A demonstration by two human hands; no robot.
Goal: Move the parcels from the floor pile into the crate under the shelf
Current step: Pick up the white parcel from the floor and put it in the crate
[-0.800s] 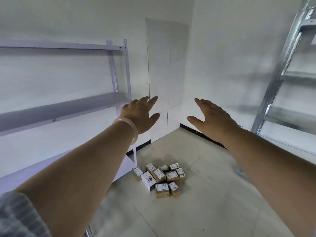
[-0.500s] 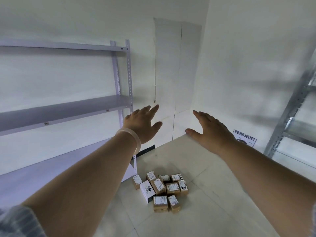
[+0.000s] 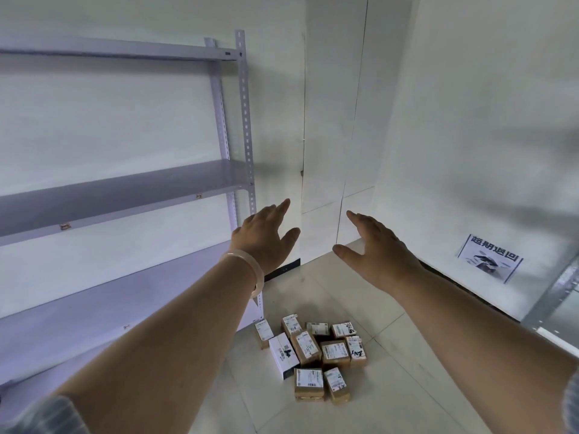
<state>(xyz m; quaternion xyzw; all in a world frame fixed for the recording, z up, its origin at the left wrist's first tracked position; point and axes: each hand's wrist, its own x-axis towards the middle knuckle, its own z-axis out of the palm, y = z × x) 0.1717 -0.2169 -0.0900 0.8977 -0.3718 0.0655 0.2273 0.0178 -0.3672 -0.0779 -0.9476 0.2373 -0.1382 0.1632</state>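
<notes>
A pile of several small brown cardboard parcels (image 3: 326, 355) with white labels, plus one white box (image 3: 283, 355), lies on the tiled floor beside the foot of the shelf. Both arms stretch forward above the pile. My left hand (image 3: 266, 234), with a pale bangle on its wrist, is held out with straight fingers and holds nothing. My right hand (image 3: 374, 247) is also spread flat and empty. Both hands are well above the parcels and apart from them. No crate is in view.
A white metal shelf unit (image 3: 125, 195) with three bare boards stands along the left wall. A second metal rack (image 3: 554, 296) is at the right edge. A printed sign (image 3: 488, 258) is stuck low on the right wall. Pale tiled floor (image 3: 391, 402) surrounds the pile.
The view has tilted down and turned left, so the parcel pile appears nearer and lower. Both hands stay spread and empty, drifting lower in the view.
</notes>
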